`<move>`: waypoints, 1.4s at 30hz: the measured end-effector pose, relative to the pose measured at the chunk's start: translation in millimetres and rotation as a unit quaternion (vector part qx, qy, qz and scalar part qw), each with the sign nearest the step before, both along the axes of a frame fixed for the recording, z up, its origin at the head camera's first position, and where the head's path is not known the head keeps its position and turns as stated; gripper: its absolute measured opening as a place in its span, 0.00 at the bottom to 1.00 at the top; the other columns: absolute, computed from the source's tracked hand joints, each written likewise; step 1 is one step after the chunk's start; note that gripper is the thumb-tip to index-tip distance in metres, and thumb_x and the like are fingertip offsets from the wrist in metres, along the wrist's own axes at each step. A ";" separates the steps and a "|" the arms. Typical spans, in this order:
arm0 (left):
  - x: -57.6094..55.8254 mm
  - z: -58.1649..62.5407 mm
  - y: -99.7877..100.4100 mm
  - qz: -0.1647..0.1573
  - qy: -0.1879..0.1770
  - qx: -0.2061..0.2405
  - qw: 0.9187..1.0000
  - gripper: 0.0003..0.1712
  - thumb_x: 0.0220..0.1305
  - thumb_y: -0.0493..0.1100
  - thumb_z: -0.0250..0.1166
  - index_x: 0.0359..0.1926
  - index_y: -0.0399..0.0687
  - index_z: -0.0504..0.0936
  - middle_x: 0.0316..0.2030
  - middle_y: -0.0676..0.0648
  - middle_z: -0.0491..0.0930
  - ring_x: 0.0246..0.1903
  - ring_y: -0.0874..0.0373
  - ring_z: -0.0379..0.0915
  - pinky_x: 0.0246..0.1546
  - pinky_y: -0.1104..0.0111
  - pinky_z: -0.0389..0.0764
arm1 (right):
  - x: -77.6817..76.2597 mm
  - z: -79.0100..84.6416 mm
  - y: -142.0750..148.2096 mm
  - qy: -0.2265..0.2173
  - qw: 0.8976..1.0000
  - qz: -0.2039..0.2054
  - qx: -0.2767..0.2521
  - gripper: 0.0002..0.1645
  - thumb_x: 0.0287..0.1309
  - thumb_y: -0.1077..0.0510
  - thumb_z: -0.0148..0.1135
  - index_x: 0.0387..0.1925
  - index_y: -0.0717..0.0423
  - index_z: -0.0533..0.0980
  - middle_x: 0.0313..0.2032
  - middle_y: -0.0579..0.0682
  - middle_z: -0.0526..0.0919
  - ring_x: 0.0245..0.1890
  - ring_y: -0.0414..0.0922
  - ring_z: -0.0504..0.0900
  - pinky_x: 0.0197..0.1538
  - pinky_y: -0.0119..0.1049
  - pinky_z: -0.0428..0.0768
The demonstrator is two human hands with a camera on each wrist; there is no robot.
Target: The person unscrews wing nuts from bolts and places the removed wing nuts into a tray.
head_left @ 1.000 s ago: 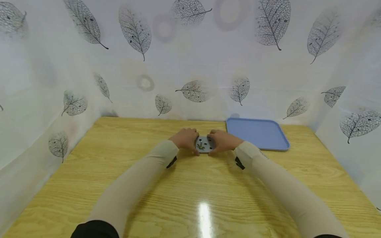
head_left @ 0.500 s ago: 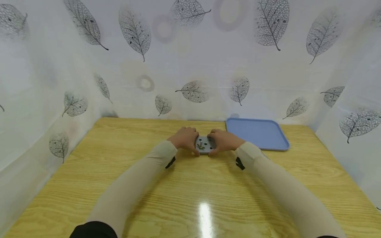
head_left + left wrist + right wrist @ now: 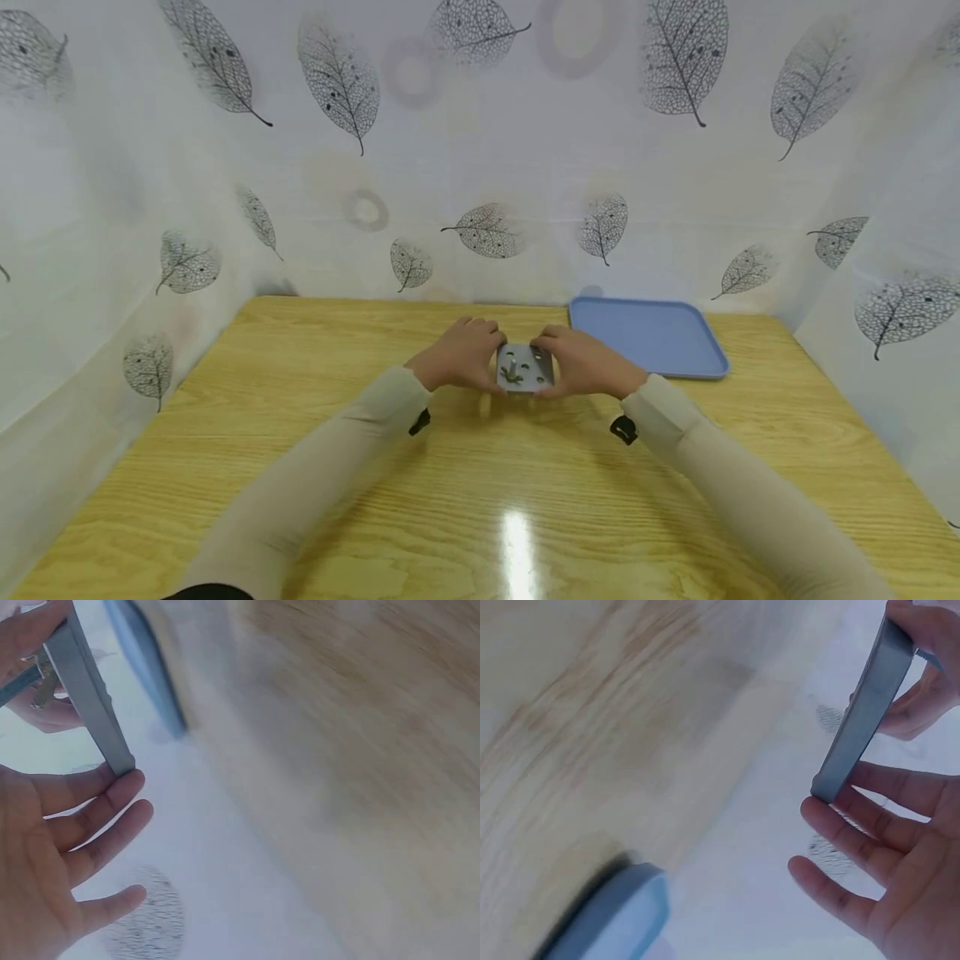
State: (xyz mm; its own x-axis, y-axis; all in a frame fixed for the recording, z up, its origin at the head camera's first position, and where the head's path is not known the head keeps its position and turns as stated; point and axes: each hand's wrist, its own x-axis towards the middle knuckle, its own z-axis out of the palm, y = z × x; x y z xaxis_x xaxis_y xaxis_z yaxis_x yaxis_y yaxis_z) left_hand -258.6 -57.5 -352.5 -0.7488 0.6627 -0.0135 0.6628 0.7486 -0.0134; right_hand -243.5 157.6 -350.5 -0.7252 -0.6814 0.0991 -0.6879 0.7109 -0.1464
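In the head view a small grey metal plate [image 3: 528, 380] with several round holes is held up between both hands over the middle of the table. From its face, left of centre, sticks a bolt with a brass-coloured wing nut [image 3: 512, 377]. My left hand [image 3: 463, 354] pinches the plate's left side between thumb and fingers; my right hand [image 3: 588, 362] pinches the right side the same way. The left wrist view has the plate edge-on [image 3: 94, 701], its corner against the fingertips. Likewise, fingertips meet the plate's corner [image 3: 866, 712] in the right wrist view.
A shallow blue tray [image 3: 645, 333] lies at the back right of the wooden table [image 3: 517, 467], just behind the right hand. A leaf-printed white curtain [image 3: 480, 150] stands along the table's back and sides.
Both hands have raised the plate off the table and brought it slightly nearer and to the right. Its holed face is more visible now.
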 end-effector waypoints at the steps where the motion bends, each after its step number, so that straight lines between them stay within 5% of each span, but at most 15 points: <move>1: 3.3 2.5 -0.5 -0.005 0.008 0.002 1.000 0.43 0.41 0.71 0.69 0.51 0.47 0.75 0.45 0.48 0.75 0.46 0.53 0.70 0.57 0.56 0.67 | 3.1 2.5 0.1 0.001 1.000 0.001 -0.004 0.45 0.34 0.42 0.76 0.53 0.63 0.74 0.41 0.52 0.77 0.33 0.41 0.73 0.36 0.34 0.74; 15: 44.0 43.5 -4.6 -0.041 0.075 -0.001 0.996 0.40 0.39 0.74 0.66 0.43 0.47 0.74 0.39 0.49 0.74 0.41 0.53 0.69 0.58 0.55 0.65 | 37.5 23.1 6.6 -0.040 0.997 0.005 -0.065 0.48 0.41 0.41 0.72 0.60 0.61 0.68 0.52 0.53 0.75 0.47 0.47 0.77 0.47 0.43 0.77; 30: 53.2 65.7 -5.6 -0.067 0.124 0.070 0.988 0.44 0.41 0.76 0.63 0.48 0.46 0.73 0.44 0.48 0.73 0.45 0.52 0.70 0.60 0.54 0.64 | 48.0 22.4 12.7 -0.034 0.982 0.017 -0.187 0.50 0.39 0.48 0.75 0.64 0.59 0.63 0.52 0.51 0.73 0.49 0.46 0.74 0.51 0.47 0.75; 36: 57.8 72.4 -4.8 -0.074 0.099 0.080 0.989 0.46 0.41 0.76 0.64 0.50 0.46 0.72 0.45 0.47 0.73 0.44 0.53 0.69 0.58 0.56 0.65 | 53.2 18.3 13.1 -0.025 0.975 0.014 -0.219 0.49 0.37 0.50 0.76 0.61 0.62 0.66 0.50 0.52 0.72 0.48 0.47 0.75 0.52 0.46 0.76; 42: 57.4 69.9 -5.3 -0.088 0.060 0.140 0.984 0.53 0.36 0.74 0.69 0.56 0.43 0.69 0.46 0.48 0.73 0.44 0.56 0.69 0.56 0.61 0.67 | 54.2 15.2 13.6 -0.011 0.964 0.025 -0.264 0.48 0.33 0.53 0.77 0.59 0.62 0.67 0.48 0.53 0.74 0.47 0.47 0.75 0.51 0.48 0.76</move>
State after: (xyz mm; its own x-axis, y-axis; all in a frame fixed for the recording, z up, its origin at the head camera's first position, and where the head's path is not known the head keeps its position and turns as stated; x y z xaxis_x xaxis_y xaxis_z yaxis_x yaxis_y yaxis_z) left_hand -201.1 -62.8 -282.7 -0.6079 0.7469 0.2693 0.7883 0.6084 0.0921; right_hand -189.3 171.2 -335.3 -0.6988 -0.5742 0.4266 -0.7118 0.4988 -0.4945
